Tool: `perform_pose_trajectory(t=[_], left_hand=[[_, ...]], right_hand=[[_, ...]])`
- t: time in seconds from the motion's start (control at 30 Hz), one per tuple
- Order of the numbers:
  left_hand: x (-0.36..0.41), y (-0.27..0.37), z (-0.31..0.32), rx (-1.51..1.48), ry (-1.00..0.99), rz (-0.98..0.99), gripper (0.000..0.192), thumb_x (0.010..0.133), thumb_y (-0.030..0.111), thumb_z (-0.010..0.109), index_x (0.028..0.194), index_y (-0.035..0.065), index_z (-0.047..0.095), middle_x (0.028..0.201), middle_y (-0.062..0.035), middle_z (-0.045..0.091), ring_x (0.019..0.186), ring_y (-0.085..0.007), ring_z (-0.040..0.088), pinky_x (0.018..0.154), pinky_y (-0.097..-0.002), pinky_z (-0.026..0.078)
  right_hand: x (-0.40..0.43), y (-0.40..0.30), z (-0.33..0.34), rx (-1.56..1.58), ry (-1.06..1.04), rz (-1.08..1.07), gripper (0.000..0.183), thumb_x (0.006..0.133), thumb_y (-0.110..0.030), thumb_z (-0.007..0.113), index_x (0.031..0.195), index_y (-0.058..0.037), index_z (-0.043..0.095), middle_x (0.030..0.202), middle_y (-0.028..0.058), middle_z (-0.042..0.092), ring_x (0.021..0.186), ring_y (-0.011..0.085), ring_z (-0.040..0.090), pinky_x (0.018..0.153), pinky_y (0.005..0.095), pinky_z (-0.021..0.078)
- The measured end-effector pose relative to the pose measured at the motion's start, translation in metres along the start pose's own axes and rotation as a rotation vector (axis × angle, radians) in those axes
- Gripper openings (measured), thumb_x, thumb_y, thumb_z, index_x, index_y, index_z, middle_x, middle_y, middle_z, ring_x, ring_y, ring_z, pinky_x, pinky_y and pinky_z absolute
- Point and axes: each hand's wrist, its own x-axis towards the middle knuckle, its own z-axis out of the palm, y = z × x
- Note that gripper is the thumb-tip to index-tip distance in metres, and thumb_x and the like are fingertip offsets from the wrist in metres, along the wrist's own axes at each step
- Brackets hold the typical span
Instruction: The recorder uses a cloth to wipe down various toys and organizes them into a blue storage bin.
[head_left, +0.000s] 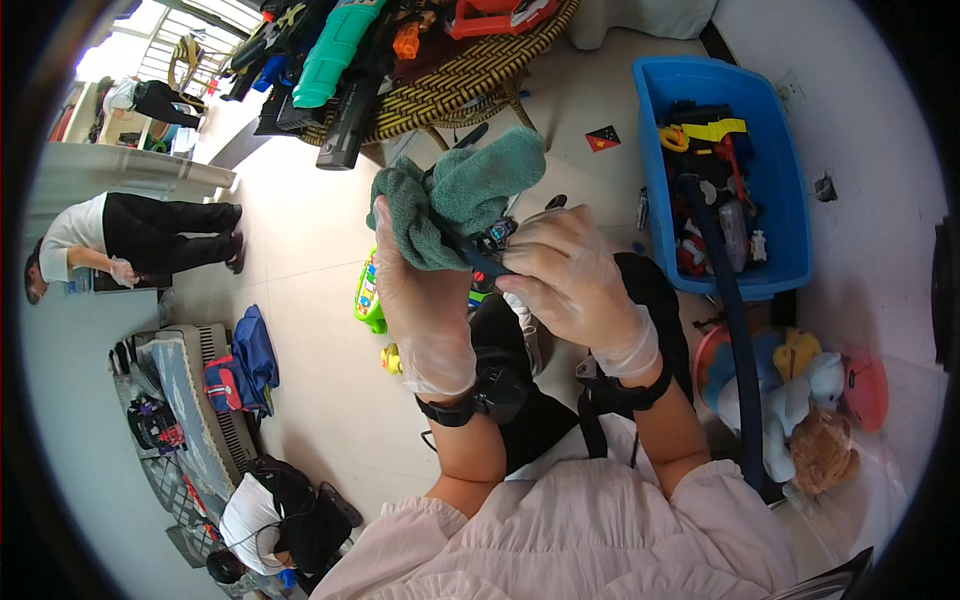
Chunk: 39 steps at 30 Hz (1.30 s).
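A green terry cloth (480, 180) is bunched in my left hand (427, 307), which wears a clear plastic glove. The cloth wraps part of a small dark toy (495, 234) with a silvery, bluish detail. My right hand (574, 277), also gloved, pinches the toy's dark blue, band-like part (480, 259) between thumb and fingers. Cloth and fingers hide much of the toy, so its exact kind is unclear. Both hands are close together above my lap, with a dark strap on each wrist.
A woven rattan table (450, 86) bears toy guns, one turquoise (337, 52). At right stand a blue plastic tub (784, 281) of toys, a long dark blue rod (731, 315) and plush toys (821, 442). A green toy keyboard (367, 292) lies on the floor. Several people are at left.
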Motion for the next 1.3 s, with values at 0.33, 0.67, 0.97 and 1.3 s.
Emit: perform_pose_trajectory(t=[0.33, 0.67, 0.97, 1.3], left_hand=[[-0.009, -0.007, 0.024, 0.387, 0.046, 0.013, 0.045, 0.1, 0.029, 0.056, 0.136, 0.0036, 0.051, 0.134, -0.0097, 0.057, 0.125, -0.0229, 0.053, 0.108, -0.0397, 0.039], [-0.012, -0.015, 0.026, 0.455, 0.073, 0.076, 0.044, 0.098, 0.019, 0.06, 0.138, 0.0034, 0.049, 0.134, -0.0124, 0.055, 0.122, -0.0239, 0.055, 0.107, -0.0399, 0.041], [-0.002, 0.002, 0.009, -0.035, 0.007, -0.128, 0.056, 0.099, 0.028, 0.057, 0.149, 0.0078, 0.04, 0.138, -0.0094, 0.054, 0.128, -0.0257, 0.051, 0.109, -0.0425, 0.039], [-0.014, -0.015, 0.034, 0.458, -0.073, -0.004, 0.086, 0.087, -0.003, 0.064, 0.159, 0.0113, 0.018, 0.117, -0.0048, 0.059, 0.108, -0.0158, 0.059, 0.1, -0.0309, 0.046]], right_hand=[[0.003, -0.003, 0.004, 0.093, 0.165, 0.156, 0.016, 0.087, -0.019, 0.07, 0.092, -0.0064, 0.06, 0.091, 0.0095, 0.06, 0.088, 0.0318, 0.056, 0.076, 0.0406, 0.0415], [0.011, -0.008, -0.002, 0.125, 0.189, 0.141, 0.014, 0.085, -0.013, 0.07, 0.092, -0.0054, 0.06, 0.089, 0.0112, 0.061, 0.083, 0.0363, 0.057, 0.071, 0.0428, 0.0453], [-0.003, 0.009, -0.025, 0.143, -0.009, -0.051, 0.021, 0.081, -0.014, 0.073, 0.097, -0.0069, 0.063, 0.098, 0.0097, 0.065, 0.094, 0.0333, 0.061, 0.082, 0.0427, 0.0486], [0.005, -0.01, -0.009, 0.013, 0.35, 0.336, 0.023, 0.08, -0.01, 0.076, 0.101, -0.0079, 0.065, 0.094, 0.0076, 0.065, 0.076, 0.0262, 0.062, 0.067, 0.0353, 0.0503]])
